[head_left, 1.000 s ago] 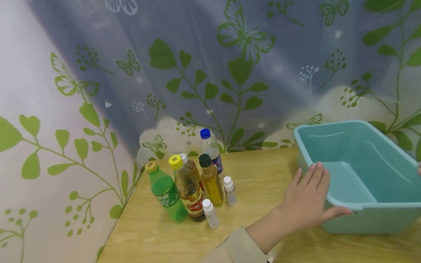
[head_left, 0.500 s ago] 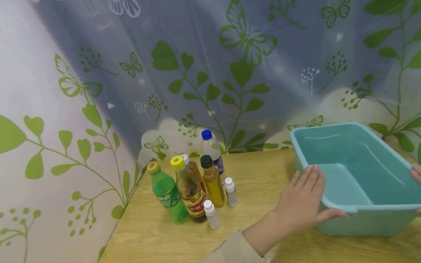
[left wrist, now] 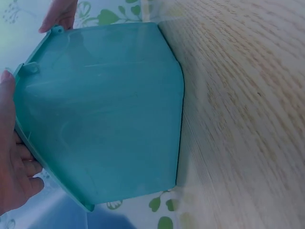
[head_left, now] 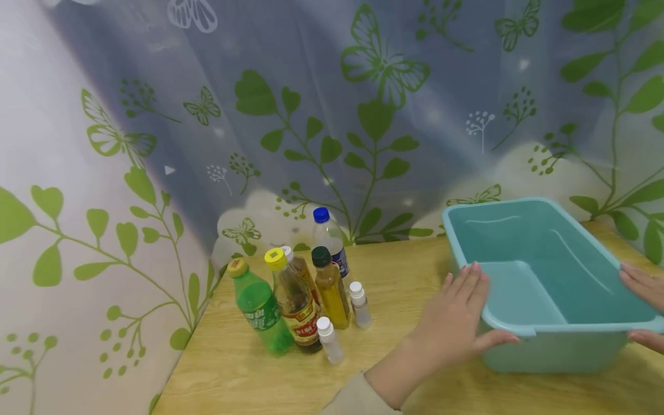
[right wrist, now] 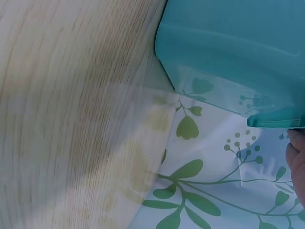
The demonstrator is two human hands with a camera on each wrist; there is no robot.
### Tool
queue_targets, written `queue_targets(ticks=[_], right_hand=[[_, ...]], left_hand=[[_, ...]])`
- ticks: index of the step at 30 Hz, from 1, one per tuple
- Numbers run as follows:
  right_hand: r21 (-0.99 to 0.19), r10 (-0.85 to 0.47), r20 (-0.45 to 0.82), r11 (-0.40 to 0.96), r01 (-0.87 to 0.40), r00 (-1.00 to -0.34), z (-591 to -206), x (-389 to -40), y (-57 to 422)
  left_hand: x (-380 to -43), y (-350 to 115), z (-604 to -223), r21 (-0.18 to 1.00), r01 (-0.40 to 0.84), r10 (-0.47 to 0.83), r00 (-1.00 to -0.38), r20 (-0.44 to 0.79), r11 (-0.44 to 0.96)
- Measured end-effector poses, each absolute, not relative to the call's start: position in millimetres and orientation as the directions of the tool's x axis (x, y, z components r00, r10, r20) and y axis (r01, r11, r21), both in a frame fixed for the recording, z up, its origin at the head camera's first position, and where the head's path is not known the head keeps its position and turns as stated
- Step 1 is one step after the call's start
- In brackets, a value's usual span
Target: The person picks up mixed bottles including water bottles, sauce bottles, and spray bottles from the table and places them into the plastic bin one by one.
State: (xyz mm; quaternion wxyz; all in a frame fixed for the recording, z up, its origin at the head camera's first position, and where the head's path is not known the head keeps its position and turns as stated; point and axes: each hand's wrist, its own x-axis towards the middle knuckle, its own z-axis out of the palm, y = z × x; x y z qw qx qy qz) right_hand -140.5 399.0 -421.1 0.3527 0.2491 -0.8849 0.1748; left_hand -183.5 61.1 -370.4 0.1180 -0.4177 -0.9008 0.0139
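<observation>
A teal plastic tub [head_left: 557, 353] stands upright on the wooden table at the right of the head view, with nothing visible inside it. My left hand [head_left: 451, 320] rests on its left rim near the front corner, fingers straight and thumb out along the front edge. On the opposite rim lies my right hand [head_left: 645, 297], fingers extended, partly cut off by the frame edge. The left wrist view shows the tub's outer wall [left wrist: 109, 114] with the left hand [left wrist: 16, 167] against the rim. Only part of the right hand [right wrist: 298, 162] appears in the right wrist view.
Left of the tub, several bottles stand grouped: green soda [head_left: 261, 314], yellow-capped dark sauce [head_left: 297, 311], green-capped oil [head_left: 333, 294], a blue-capped bottle [head_left: 328, 233], and two small white-capped bottles [head_left: 330, 341]. A patterned curtain [head_left: 311, 144] hangs behind the table [head_left: 249, 386].
The tub has slid left across the table, nearer the bottles, with both hands on it. More of my right hand has come into view. The bottles stay in place.
</observation>
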Motion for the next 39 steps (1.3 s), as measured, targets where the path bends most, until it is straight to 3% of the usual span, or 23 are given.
queue_targets(ticks=[5,12,28,39], right_hand=[[-0.13,-0.327,0.697,0.818,-0.561,-0.638,-412.2,-138.2,388.6],[-0.224,-0.272,0.676,0.81,-0.543,-0.685,-407.9,-133.0,369.8],[-0.248,-0.282,0.702,0.764,-0.595,-0.654,-403.9,-135.1,348.7],[-0.21,-0.299,0.687,0.791,-0.574,-0.663,-400.4,-133.7,332.0]], left_hand=[[-186.4,52.6,-372.2,-0.114,0.756,0.756,-0.609,0.238,0.645],[-188.7,41.2,-374.2,-0.101,0.746,0.741,-0.618,0.264,0.658],[-185.8,20.1,-377.4,-0.003,0.76,0.72,-0.615,0.323,0.65],[-182.4,7.2,-380.0,-0.04,0.721,0.685,-0.637,0.355,0.692]])
